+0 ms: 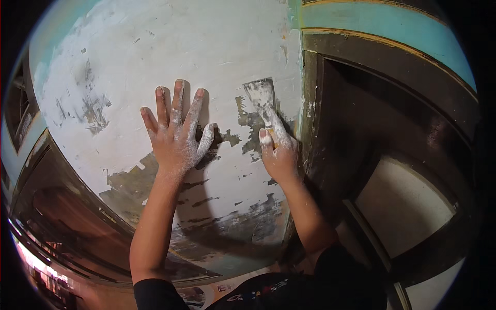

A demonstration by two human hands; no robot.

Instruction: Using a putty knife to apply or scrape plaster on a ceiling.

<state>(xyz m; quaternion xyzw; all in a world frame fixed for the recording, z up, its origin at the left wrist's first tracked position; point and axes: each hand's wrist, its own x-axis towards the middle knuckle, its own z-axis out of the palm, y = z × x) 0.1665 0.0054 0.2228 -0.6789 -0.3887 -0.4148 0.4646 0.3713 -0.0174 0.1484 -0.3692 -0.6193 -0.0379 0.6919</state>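
A wall (pixel 217 46) stands in front of me, mostly coated in white filler, with rough grey-brown patches showing through lower down. My left hand (pixel 176 129) lies flat against it, fingers spread, white powder on the thumb and fingers. To its right, my right hand (pixel 280 152) grips a putty knife (pixel 261 93) by its yellowish handle, the index finger stretched along the blade. White filler smears the metal blade, which points up and lies at or close to the wall beside a bare grey patch. Whether its edge touches the wall I cannot tell.
A dark wooden door frame (pixel 311 103) borders the wall on the right, beside a dark doorway with a pale panel (pixel 403 204). Teal paint (pixel 392 26) runs above it. On the left is brown wooden framing (pixel 67 181). Printed sheets (pixel 222 288) lie below.
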